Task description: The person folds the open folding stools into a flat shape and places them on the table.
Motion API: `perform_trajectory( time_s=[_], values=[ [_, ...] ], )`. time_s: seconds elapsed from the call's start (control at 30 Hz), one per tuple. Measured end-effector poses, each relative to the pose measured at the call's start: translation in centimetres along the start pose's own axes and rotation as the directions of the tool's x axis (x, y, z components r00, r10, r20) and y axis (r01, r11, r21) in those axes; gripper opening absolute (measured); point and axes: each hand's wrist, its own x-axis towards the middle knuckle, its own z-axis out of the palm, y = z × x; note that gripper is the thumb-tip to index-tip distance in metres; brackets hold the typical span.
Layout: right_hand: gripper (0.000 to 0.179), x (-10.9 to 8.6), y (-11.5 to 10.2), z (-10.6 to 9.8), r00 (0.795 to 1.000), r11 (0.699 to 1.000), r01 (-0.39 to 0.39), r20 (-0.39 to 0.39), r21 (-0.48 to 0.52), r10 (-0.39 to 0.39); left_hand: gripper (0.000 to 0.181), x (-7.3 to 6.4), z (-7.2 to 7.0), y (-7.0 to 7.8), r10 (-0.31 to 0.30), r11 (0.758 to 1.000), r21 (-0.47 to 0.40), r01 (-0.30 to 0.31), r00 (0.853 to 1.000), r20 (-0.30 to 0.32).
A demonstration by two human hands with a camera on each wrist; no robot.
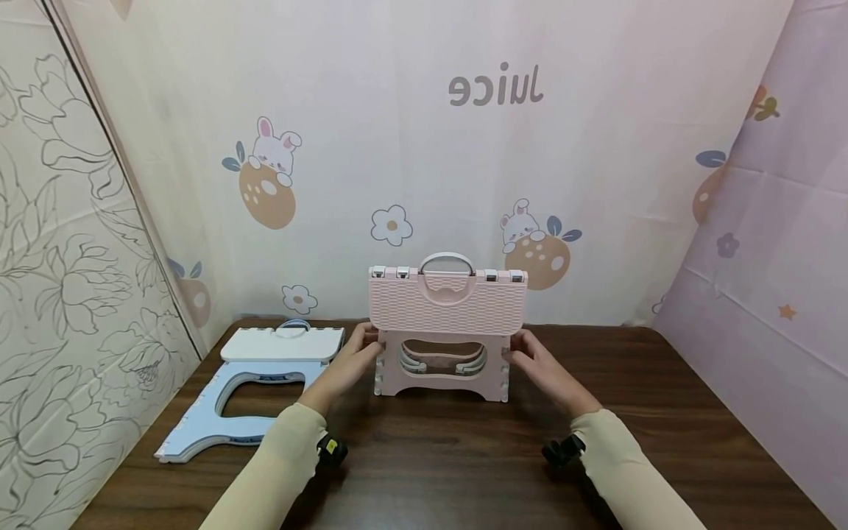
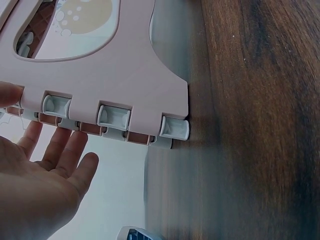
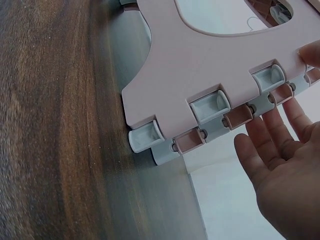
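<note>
In the head view a pink folding stool (image 1: 404, 309) with a woven-textured top stands upright on the table, its grey carrying loop (image 1: 447, 255) raised at the upper edge. My left hand (image 1: 344, 368) grips the stool's left side edge. On the opposite edge, my right hand (image 1: 545, 373) holds it likewise. The left wrist view shows that thumb on the leg panel (image 2: 110, 75) and the fingers behind the hinged side. Similarly, the right wrist view has the thumb at the panel (image 3: 170, 65), with fingers along the hinges. The stool's lower corners touch the wood.
A blue folding stool (image 1: 205, 408) with a white top lies flat at the table's left. Dark wooden tabletop (image 1: 457, 464) extends in front of the pink stool. Printed curtains (image 1: 397, 147) hang behind and at both sides. Each wrist wears a small black camera.
</note>
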Motion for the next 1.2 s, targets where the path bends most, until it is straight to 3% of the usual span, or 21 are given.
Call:
perform_trajectory(
  time_s=[0.43,1.2],
  values=[
    [0.046,0.15,0.19,0.07,1.000,1.000,-0.017,-0.008,0.000,0.017,0.045,-0.04,0.02,-0.19,-0.014,1.000,0.015,0.014,1.000,-0.023],
    [0.044,0.39,0.57,0.08,1.000,0.999,0.022,0.004,0.030,-0.023,0.044,-0.15,0.03,-0.09,-0.017,1.000,0.016,0.018,0.999,-0.037]
  ],
)
